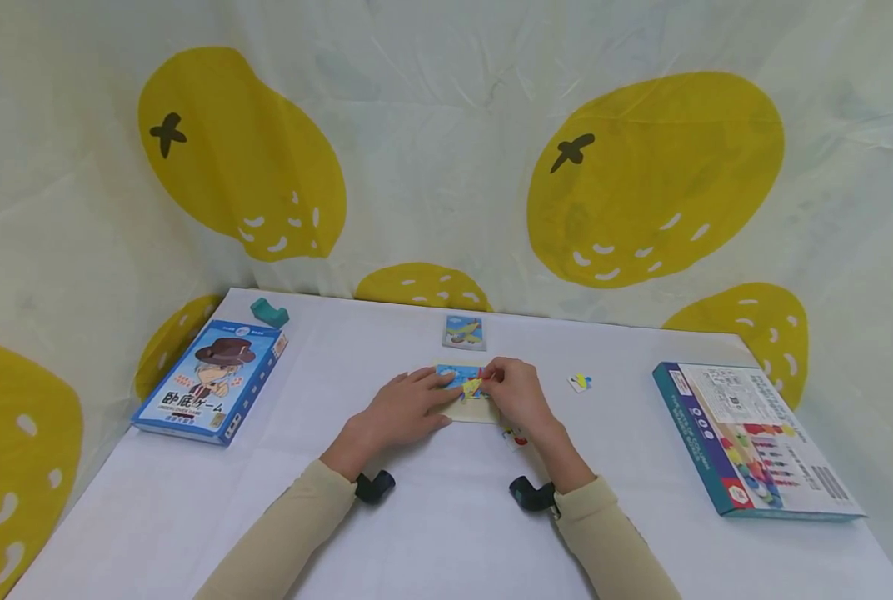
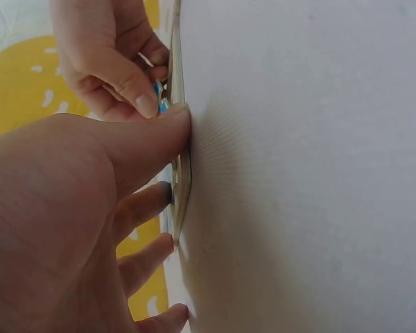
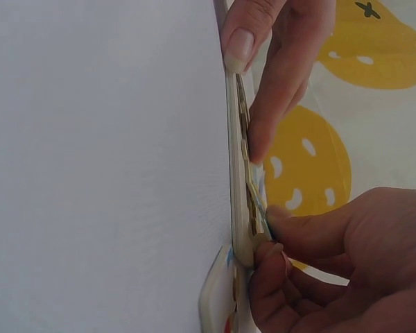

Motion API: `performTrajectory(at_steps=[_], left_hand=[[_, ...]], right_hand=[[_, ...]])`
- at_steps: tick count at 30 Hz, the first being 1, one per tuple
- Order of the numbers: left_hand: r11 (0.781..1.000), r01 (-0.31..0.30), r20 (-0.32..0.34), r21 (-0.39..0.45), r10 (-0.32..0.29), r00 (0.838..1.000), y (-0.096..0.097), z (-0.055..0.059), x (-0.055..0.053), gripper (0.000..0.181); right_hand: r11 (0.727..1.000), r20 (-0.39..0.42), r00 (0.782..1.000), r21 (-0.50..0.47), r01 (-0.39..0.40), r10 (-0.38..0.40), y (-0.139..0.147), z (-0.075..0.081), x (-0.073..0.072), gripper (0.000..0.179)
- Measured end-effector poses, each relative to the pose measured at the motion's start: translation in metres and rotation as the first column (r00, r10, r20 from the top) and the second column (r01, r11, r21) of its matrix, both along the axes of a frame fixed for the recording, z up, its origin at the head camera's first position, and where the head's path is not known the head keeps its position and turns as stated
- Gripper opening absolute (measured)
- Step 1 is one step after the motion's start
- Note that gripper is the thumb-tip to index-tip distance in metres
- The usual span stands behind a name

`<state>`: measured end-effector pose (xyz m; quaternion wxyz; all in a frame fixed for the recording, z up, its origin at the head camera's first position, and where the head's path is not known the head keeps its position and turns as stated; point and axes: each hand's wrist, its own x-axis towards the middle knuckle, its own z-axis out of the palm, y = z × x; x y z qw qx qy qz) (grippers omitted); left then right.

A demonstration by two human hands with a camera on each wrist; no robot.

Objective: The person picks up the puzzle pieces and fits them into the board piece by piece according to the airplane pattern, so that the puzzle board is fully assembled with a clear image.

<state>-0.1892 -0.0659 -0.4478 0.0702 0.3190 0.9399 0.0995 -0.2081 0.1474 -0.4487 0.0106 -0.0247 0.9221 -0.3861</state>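
A small puzzle board [image 1: 465,412] with a pale frame lies mid-table, partly filled with blue and yellow picture pieces. My left hand [image 1: 409,408] rests on its left side with extended fingers; the thumb [image 2: 152,142] touches the near edge. At the board's right side, my right hand [image 1: 517,396] pinches a puzzle piece [image 3: 258,198] between thumb and fingertips. This piece stands tilted up from the board in the right wrist view. The fingers hide part of the picture. One loose piece [image 1: 516,437] lies by the right wrist, another piece [image 1: 580,382] farther right.
Behind the board lies a small picture card or tile [image 1: 465,332]. A blue game box [image 1: 210,379] and a teal curved object [image 1: 270,312] are at the left. On the right lies a flat toy box [image 1: 757,442]. A patterned curtain [image 1: 431,167] hangs behind the table.
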Motion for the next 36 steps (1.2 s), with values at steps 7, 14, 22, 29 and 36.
performTrajectory(at_steps=[7, 14, 22, 29, 36], left_hand=[[1.0, -0.004, 0.01, 0.0, 0.004, 1.0, 0.001, 0.0, -0.001, 0.053], [1.0, 0.003, -0.002, -0.001, -0.003, 1.0, 0.001, -0.001, -0.002, 0.052], [1.0, 0.006, -0.014, 0.003, -0.006, 1.0, 0.001, -0.001, -0.002, 0.052], [1.0, 0.01, -0.018, 0.003, -0.01, 1.0, 0.002, -0.002, -0.003, 0.052], [0.998, 0.029, 0.001, 0.053, -0.029, 1.0, -0.002, 0.0, -0.002, 0.053]], right_hand=[[0.998, -0.006, 1.0, 0.062, -0.003, 0.003, 0.001, -0.003, -0.002, 0.013], [0.998, -0.008, 1.0, 0.068, -0.005, 0.006, 0.0, -0.001, -0.001, 0.011], [0.994, 0.025, 0.997, 0.078, -0.07, 0.069, 0.006, -0.003, -0.004, 0.017], [0.995, 0.005, 0.997, 0.061, -0.081, 0.081, 0.012, -0.005, -0.006, 0.017], [0.996, 0.003, 0.998, 0.068, -0.063, 0.063, 0.011, -0.008, -0.007, 0.015]])
